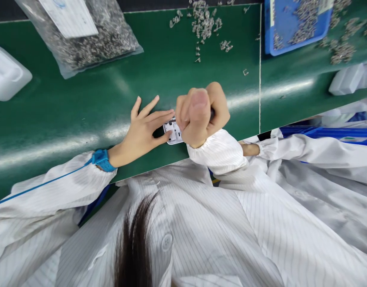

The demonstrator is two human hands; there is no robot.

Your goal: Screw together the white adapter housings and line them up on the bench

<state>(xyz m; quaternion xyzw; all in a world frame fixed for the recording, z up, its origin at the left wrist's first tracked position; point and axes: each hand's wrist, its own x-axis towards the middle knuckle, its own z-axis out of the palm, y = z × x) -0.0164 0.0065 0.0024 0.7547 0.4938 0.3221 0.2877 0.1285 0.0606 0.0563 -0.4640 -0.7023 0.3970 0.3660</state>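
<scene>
Apparently steadies the white plastic housing (175, 134) on the green worktable (111, 95), near its body-side edge, with left hand (141, 137) splayed, and grips a dark object (212, 114), mostly hidden, in right hand (201, 115), curled tightly above the worktable, seemingly for control.

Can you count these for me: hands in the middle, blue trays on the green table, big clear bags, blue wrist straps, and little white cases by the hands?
Hands: 2, left hand and right hand
Blue tray: 1
Clear bag: 1
Blue wrist strap: 1
White case: 1
Total: 6
</scene>
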